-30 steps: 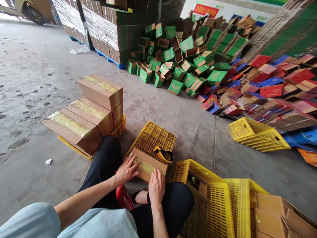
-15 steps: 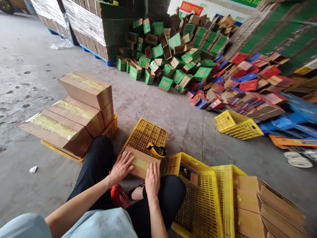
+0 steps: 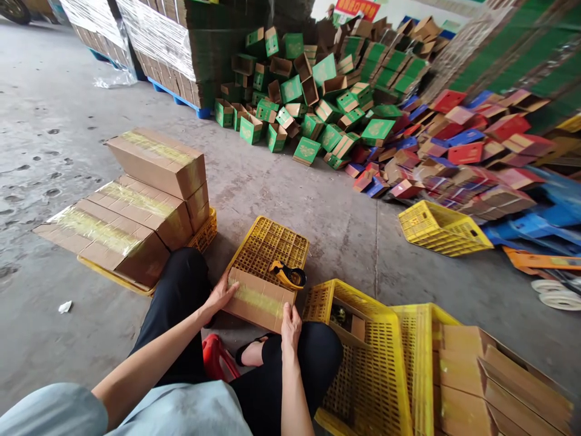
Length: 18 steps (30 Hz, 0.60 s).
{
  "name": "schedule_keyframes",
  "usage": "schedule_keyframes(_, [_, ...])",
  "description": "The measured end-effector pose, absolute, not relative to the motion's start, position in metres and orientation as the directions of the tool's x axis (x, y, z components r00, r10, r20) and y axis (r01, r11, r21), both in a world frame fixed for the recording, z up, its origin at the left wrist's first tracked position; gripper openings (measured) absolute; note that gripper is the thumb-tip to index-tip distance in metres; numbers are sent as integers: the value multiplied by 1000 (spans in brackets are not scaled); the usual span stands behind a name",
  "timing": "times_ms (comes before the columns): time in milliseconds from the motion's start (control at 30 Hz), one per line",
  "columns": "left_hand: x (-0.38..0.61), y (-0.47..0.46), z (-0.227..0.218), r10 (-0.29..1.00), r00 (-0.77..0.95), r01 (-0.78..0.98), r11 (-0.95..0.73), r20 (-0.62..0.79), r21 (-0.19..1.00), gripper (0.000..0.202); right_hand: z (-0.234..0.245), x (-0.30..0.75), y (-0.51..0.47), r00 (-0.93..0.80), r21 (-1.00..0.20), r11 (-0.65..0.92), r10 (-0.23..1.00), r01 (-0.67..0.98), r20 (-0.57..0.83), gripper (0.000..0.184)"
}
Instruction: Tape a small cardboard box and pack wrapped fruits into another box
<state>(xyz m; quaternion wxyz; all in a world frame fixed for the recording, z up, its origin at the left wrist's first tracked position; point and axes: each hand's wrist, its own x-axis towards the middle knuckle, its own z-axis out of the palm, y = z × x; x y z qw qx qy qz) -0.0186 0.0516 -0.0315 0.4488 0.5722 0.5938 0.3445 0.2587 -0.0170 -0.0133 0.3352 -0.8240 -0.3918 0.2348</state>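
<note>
Scrap of paper (image 3: pixel 65 306) on bare concrete, far left. Just right of it, sealed cartons (image 3: pixel 136 200) in a stepped stack, a yellowish tape strip along each top, resting on a low yellow tray (image 3: pixel 206 233) that shows at the right end. Behind, at the top edge, wrapped pallets (image 3: pixel 167 42) of flat cardboard.

Person seated, dark trousers, a red stool (image 3: pixel 218 360) showing between the legs. Left hand (image 3: pixel 221 295) closed on the left end of a small carton (image 3: pixel 258 298), fingers on the top face, thumb down the side. The small carton lies over the near edge of an upturned yellow crate (image 3: pixel 270 245), just ahead of the knees, tilted a little toward the person, tape strip running along its top. Tape dispenser (image 3: pixel 288 275), yellow and black, sits on the upturned yellow crate, touching or nearly touching the small carton's far right corner. Right hand (image 3: pixel 290 327) grips the small carton's near right corner, fingers curled up over the edge.

Farther back, centre, a heap of green boxes (image 3: pixel 318 91), many open and tumbled. Right of the knee, an open yellow crate (image 3: pixel 363 345), close beside the leg, something dark inside, too small to make out. Beyond it on the floor, well apart, a tipped yellow crate (image 3: pixel 442 229). Behind that, red and blue boxes (image 3: pixel 463 151) in a loose pile. Bottom right corner, flat cardboard blanks (image 3: pixel 490 387) stacked against the open yellow crate.
</note>
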Motion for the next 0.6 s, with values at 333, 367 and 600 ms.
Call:
schedule_keyframes(333, [-15,58,-18,961,-76,304,278,-268,911,54,-20,255,-21,623,-731,-493,773,471,-120,96])
schedule_keyframes(367, [-16,60,-16,960,-65,305,278,-271,911,52,-19,255,-21,618,-728,-490,777,479,-116,96])
schedule_keyframes(600, [-20,63,-5,958,-59,300,284,-279,911,57,-6,252,-20,582,-717,-422,813,554,-28,98])
